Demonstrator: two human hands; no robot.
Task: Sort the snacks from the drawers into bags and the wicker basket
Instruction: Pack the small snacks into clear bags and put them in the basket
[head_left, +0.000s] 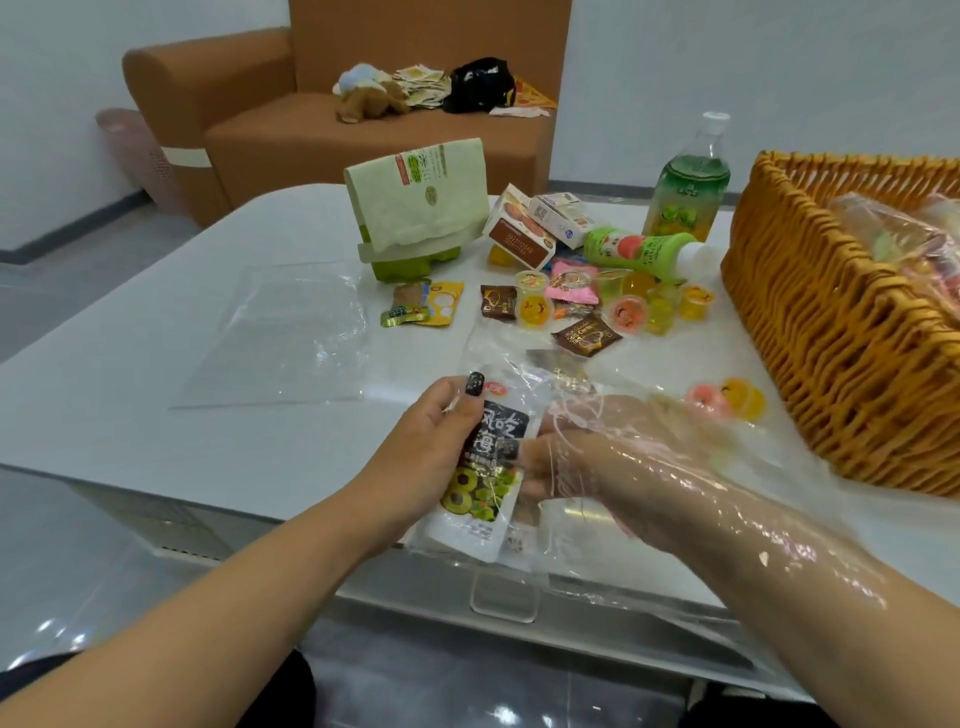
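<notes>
Left hand (415, 447) grips snack packet (480, 467), right hand (613, 457) inside clear bag (524, 358)

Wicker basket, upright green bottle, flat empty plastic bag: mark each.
wicker basket (831, 332): head view, woven front wall.
upright green bottle (688, 197): head view, label.
flat empty plastic bag (291, 338): head view, middle.

White-and-black snack packet (480, 467) sits upright inside a clear bag (524, 374).
</notes>
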